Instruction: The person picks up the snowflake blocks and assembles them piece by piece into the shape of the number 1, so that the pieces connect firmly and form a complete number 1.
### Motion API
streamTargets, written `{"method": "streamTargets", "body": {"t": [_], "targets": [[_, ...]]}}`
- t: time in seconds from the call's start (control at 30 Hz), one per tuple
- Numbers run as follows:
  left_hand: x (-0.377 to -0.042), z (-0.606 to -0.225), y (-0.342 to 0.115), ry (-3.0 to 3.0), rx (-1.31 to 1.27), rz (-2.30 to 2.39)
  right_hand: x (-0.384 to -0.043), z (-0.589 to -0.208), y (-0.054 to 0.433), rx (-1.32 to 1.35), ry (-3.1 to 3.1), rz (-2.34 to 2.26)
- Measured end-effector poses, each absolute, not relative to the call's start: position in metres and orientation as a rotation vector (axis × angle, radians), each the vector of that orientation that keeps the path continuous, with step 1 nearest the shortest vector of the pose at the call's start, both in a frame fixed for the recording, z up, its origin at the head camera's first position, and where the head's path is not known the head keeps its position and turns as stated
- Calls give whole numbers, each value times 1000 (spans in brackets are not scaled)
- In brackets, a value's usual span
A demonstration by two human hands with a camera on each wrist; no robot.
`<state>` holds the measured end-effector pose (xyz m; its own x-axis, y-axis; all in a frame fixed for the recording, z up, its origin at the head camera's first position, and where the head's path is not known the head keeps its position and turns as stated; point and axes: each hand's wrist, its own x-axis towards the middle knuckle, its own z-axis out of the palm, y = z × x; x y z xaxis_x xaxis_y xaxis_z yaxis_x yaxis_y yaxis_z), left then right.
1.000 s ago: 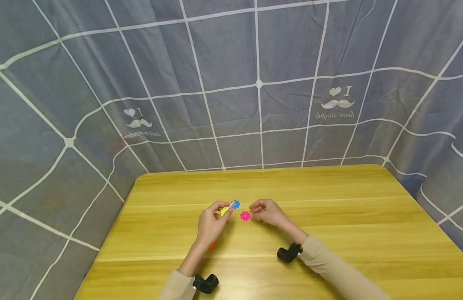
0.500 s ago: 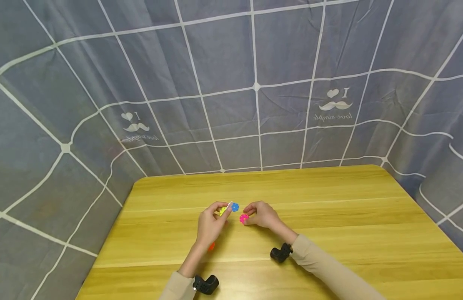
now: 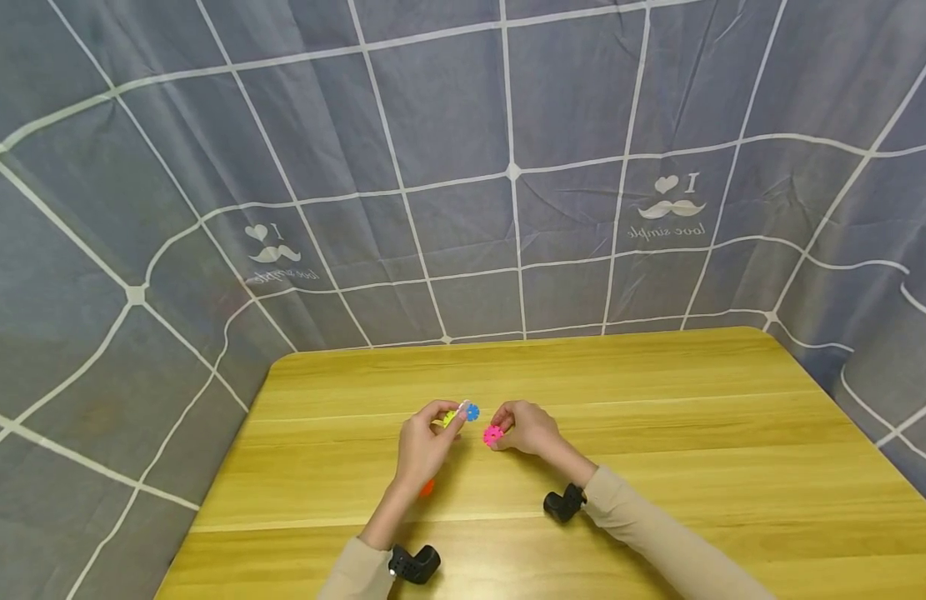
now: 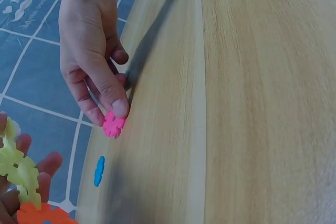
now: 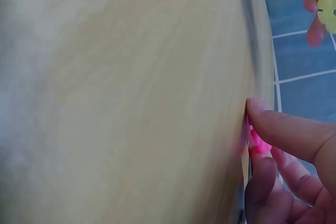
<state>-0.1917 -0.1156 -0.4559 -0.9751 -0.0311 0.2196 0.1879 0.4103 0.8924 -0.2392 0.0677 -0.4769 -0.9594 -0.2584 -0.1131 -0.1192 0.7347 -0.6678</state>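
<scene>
In the head view my left hand [image 3: 423, 448] grips a chain of notched snowflake building discs. A yellow disc [image 3: 449, 418] shows between its fingers, and an orange disc [image 3: 427, 488] peeks out beside the wrist. The left wrist view shows yellow discs [image 4: 21, 174] joined to the orange one [image 4: 46, 214], with a paler one at the top. My right hand [image 3: 528, 427] pinches a pink disc [image 3: 493, 435] between thumb and fingers, close over the table. Between the hands lies a blue disc [image 4: 99, 171], just past my left fingertips in the head view.
The wooden table [image 3: 658, 400] has a grey curtain [image 3: 463, 225] with white lines around its back and sides. Black wrist cameras, one on the left wrist [image 3: 415, 564] and one on the right [image 3: 564, 503], stick out over the tabletop.
My right hand has moved slightly left and taken hold of the pink disc, which lay flat a second ago and is now tilted. The left hand keeps its chain nearly still.
</scene>
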Motion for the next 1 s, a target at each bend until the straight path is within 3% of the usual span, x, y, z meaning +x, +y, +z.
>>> {"method": "streamTargets", "body": {"t": [1.0], "targets": [[-181,-457,-114,-2474,-91,-1463,-220,-459,85,-248,2623,-1296]]}}
